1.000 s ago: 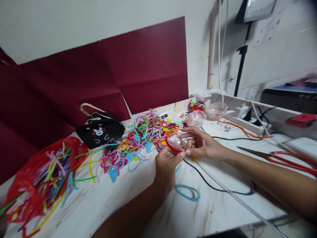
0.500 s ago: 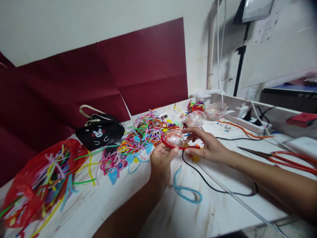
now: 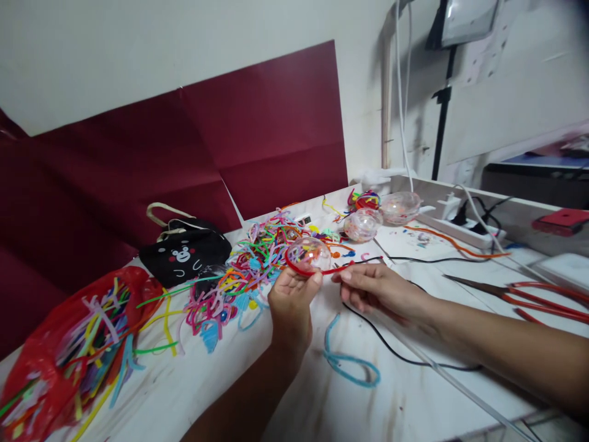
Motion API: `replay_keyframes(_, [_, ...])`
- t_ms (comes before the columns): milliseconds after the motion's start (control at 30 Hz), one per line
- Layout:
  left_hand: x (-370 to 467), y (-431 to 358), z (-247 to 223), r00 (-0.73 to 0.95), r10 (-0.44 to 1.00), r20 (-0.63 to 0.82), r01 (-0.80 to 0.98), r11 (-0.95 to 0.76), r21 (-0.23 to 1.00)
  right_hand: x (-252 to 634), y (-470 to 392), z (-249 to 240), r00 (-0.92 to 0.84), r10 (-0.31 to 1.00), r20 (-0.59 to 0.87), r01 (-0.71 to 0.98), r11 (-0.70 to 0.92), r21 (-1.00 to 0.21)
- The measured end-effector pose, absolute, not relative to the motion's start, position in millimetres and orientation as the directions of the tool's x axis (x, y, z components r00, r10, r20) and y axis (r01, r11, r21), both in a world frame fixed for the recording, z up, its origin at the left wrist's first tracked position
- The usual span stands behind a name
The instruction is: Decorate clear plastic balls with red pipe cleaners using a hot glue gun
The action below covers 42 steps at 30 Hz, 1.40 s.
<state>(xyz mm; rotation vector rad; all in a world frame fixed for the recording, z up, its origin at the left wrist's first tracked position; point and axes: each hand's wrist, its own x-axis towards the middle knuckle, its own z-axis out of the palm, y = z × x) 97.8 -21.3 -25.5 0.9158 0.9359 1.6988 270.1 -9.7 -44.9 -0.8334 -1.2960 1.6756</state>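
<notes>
The left hand hides the underside of the clear ball, pinching it and the red pipe cleaner at its lower edge. Right of the ball, the right hand, reaching sideways, pinches near the pipe cleaner's end, lower fingers curled. Farther right, the scissors' handles are cut off.

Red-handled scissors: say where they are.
In the head view, the red-handled scissors lie at far right, between the white power strip and the right forearm.
</notes>
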Motion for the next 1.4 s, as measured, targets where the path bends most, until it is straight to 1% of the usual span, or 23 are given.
replay_keyframes(67, [99.9, -23.5, -26.8, -0.248, 0.955, 0.163, -0.367, -0.249, 0.896, 265.8, -10.1, -45.6, -0.410, 0.912, -0.031, -0.353, -0.190, -0.916])
replay_keyframes(167, [102.1, -24.4, -30.2, -0.230, 0.959, 0.166, -0.351, -0.241, 0.905, 263.4, -11.3, -44.8, -0.360, 0.932, -0.046, -0.450, -0.216, -0.866])
replay_keyframes(233, [102.7, -24.0, -32.8, -0.220, 0.961, 0.169, -0.335, -0.237, 0.912, 263.3, -12.4, -43.5, -0.339, 0.940, -0.047, -0.459, -0.208, -0.864])
replay_keyframes(367, [103.1, -23.8, -37.4, -0.188, 0.963, 0.193, -0.280, -0.241, 0.929, 263.7, -13.3, -42.6, -0.309, 0.950, -0.052, -0.425, -0.187, -0.886])
replay_keyframes(500, [104.3, -25.0, -39.7, -0.167, 0.958, 0.232, -0.222, -0.266, 0.938, 265.8, -11.9, -44.9, -0.285, 0.959, -0.014, -0.333, -0.113, -0.936])
replay_keyframes(633, [105.3, -25.6, -40.5, -0.154, 0.953, 0.260, -0.202, -0.288, 0.936, 269.7, -10.5, -46.6, -0.205, 0.977, 0.060, -0.173, 0.024, -0.985])
replay_keyframes(833, [104.9, -25.9, -42.0, -0.150, 0.946, 0.288, -0.164, -0.311, 0.936, 274.4, -9.2, -53.0, -0.183, 0.955, 0.233, -0.018, 0.234, -0.972])
replay_keyframes(933, [104.2, -26.2, -42.9, -0.149, 0.942, 0.300, -0.133, -0.320, 0.938, 278.9, -7.8, -56.4, -0.192, 0.912, 0.363, 0.098, 0.386, -0.917])
replay_keyframes(1033, [103.5, -26.0, -44.3, -0.145, 0.937, 0.317, -0.111, -0.334, 0.936, 284.3, -6.7, -56.8, -0.207, 0.832, 0.515, 0.232, 0.553, -0.800])
replay_keyframes(1100, [103.5, -25.8, -45.3, -0.139, 0.939, 0.315, -0.105, -0.330, 0.938, 286.9, -6.5, -55.8, -0.224, 0.780, 0.585, 0.286, 0.626, -0.725])
replay_keyframes(1200, [103.8, -25.5, -46.9, -0.133, 0.945, 0.300, -0.103, -0.314, 0.944, 288.5, -7.5, -54.1, -0.241, 0.735, 0.634, 0.316, 0.677, -0.665])
replay_keyframes(1400, [104.3, -24.8, -48.5, -0.135, 0.947, 0.290, -0.099, -0.304, 0.948, 287.3, -10.6, -52.7, -0.243, 0.720, 0.650, 0.339, 0.691, -0.638])
